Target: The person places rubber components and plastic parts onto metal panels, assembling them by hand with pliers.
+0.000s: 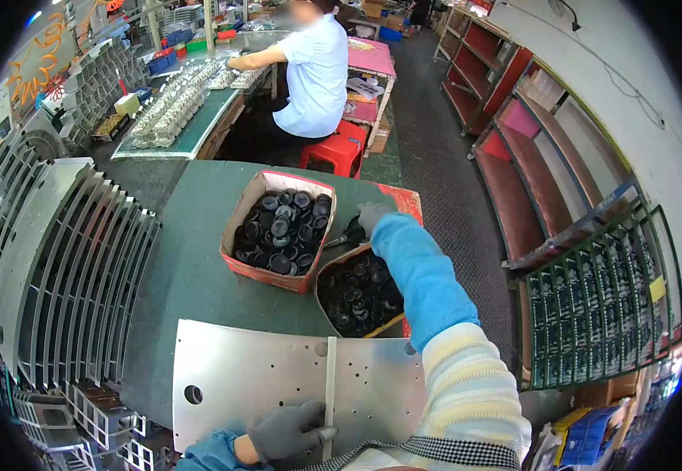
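My left hand, in a grey glove, rests on the near edge of a flat metal plate with drilled holes, its fingers on a thin raised strip down the plate's middle. My right hand, also gloved grey with a blue sleeve cover, reaches out over the table to a dark green-handled tool lying between two boxes. Whether it grips the tool I cannot tell. One red-rimmed cardboard box holds several black round parts. A second box with similar black parts lies under my forearm.
Ribbed metal profiles are stacked at the left. A person in a light blue shirt sits on a red stool at a further bench with metal parts. Red shelving and a green rack stand at the right.
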Available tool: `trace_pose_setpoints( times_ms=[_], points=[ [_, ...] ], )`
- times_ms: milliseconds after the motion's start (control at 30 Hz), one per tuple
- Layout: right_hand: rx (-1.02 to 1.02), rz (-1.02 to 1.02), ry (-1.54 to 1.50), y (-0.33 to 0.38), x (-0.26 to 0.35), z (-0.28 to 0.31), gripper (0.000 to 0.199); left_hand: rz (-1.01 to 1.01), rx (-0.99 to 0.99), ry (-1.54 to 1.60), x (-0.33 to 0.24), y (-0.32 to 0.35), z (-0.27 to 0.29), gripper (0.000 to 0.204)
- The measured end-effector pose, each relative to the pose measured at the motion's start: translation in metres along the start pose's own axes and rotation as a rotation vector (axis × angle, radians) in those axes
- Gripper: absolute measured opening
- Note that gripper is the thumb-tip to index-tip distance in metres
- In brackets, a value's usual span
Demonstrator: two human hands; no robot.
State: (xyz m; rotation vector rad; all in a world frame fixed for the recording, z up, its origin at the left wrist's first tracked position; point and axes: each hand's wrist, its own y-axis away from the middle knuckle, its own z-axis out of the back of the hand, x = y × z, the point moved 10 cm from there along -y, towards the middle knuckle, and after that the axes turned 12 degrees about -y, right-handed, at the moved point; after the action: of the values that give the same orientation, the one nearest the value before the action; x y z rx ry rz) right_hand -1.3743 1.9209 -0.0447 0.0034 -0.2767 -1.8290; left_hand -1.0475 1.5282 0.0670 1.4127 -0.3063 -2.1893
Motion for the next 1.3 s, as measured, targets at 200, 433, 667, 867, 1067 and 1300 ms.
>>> trace_pose_setpoints(
  times_ms=[200,433,667,867,1067,1300],
  points=[
    [0.148,0.234,0.255,0.017,0.006,0.007,0.033,0.017,-0.007,0.073,-0.007,0.001,0.003,0.049],
    [0.077,0.199,0.312,0.049,-0.049,0.060,0.029,0.066,0.040,0.310,-0.012,-0.001,-0.004,0.041],
    [-0.049,0.298,-0.081,0.181,-0.021,0.139,0.028,0.191,-0.023,0.367,-0.007,0.005,-0.009,0.035],
    [0.029,0.500,-0.585,0.339,0.045,0.148,0.021,0.204,-0.142,0.274,-0.013,0.009,-0.009,0.031],
    [0.228,0.660,-0.505,0.470,0.134,0.131,0.020,0.168,-0.274,0.319,-0.023,0.023,-0.012,0.029],
    [0.025,0.568,-0.202,0.494,0.144,0.074,0.038,0.245,-0.283,0.306,-0.024,0.046,-0.041,0.033]
  ],
)
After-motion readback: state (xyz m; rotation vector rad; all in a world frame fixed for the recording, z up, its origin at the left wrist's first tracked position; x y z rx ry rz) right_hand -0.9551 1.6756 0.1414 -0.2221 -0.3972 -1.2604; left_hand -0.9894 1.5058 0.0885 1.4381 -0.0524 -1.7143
